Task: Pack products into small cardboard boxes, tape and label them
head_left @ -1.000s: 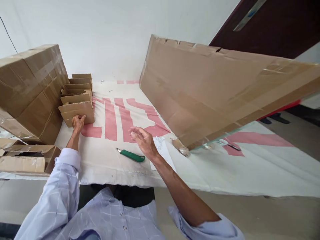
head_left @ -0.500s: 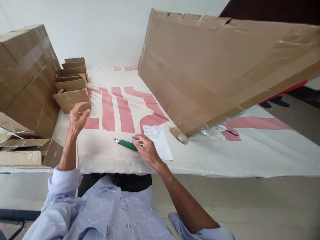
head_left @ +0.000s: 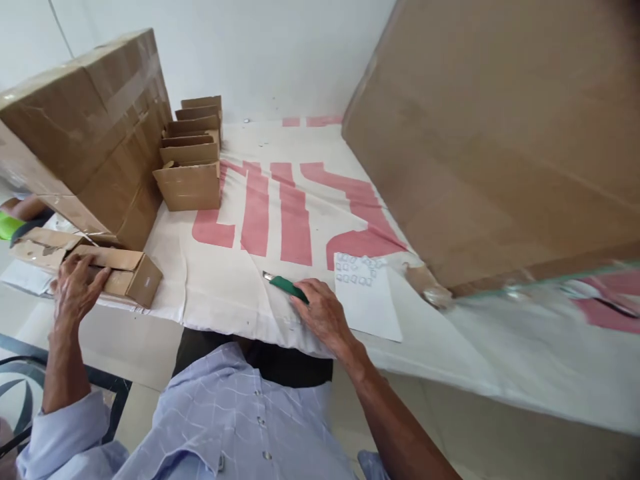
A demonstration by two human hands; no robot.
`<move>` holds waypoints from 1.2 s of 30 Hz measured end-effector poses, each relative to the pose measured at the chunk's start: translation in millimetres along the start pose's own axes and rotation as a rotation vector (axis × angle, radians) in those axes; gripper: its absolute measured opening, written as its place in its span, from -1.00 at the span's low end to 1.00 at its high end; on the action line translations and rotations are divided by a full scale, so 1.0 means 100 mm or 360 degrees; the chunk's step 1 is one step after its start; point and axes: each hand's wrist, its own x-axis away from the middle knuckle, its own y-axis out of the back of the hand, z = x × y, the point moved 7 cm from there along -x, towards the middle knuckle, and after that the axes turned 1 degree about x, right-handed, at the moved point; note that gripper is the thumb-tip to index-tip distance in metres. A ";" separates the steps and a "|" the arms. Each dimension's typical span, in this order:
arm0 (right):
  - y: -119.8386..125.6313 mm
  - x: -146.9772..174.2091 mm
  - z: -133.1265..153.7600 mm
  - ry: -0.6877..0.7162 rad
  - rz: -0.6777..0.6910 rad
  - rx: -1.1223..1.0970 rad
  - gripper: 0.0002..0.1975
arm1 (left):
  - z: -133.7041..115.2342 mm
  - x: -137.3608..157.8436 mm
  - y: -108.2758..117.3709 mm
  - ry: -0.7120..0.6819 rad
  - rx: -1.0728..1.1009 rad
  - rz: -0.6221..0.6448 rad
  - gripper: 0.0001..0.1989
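My left hand (head_left: 76,287) is on top of a small cardboard box (head_left: 143,283) at the table's front left edge. Its fingers bend over the top flaps, with the thumb set apart, and grip the box. A green utility knife (head_left: 286,287) lies low over the cloth, its short blade pointing left. My right hand (head_left: 325,313) has its fingers and thumb closed round the knife's rear end. Just right of that hand is a white sheet of paper (head_left: 367,303) with rows of small hand-drawn squares.
Large taped cartons (head_left: 120,100) stand at the left, beside a row of open small boxes (head_left: 190,190). A big cardboard panel (head_left: 490,147) leans over the right side. Red shapes mark the white tablecloth (head_left: 225,287). Another person's arm (head_left: 30,207) shows at far left.
My left hand has come down and left from mid-air onto the small box. My right hand has closed round the knife it hovered over. The view has swung left.
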 end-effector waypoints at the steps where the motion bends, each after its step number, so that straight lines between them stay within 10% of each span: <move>1: -0.01 -0.01 0.00 -0.0020 0.0016 0.0008 -0.77 | 0.00 0.03 -0.04 0.0015 -0.0002 -0.0042 -0.46; 9: -0.03 0.03 -0.05 -0.0092 -0.0046 0.0022 -0.73 | -0.10 0.13 -0.08 0.0016 0.0122 -0.0218 -0.52; 16: -0.02 0.08 -0.06 -0.0049 -0.0104 0.0004 -0.73 | 0.29 0.07 0.06 0.0405 0.0260 -0.0288 -0.48; 27: -0.08 0.04 -0.03 -0.0044 -0.0073 0.0007 -0.70 | 0.05 0.44 -0.23 0.0122 0.0500 -0.0369 -0.44; 32: 0.04 -0.14 0.14 -0.0096 -0.0242 -0.0177 -0.69 | -0.33 0.73 -0.61 -0.0227 0.1030 -0.0092 -0.27; 36: 0.03 -0.39 0.45 -0.0173 -0.0163 -0.0770 -0.50 | -0.48 0.69 -1.15 -0.0378 0.1393 0.0380 0.24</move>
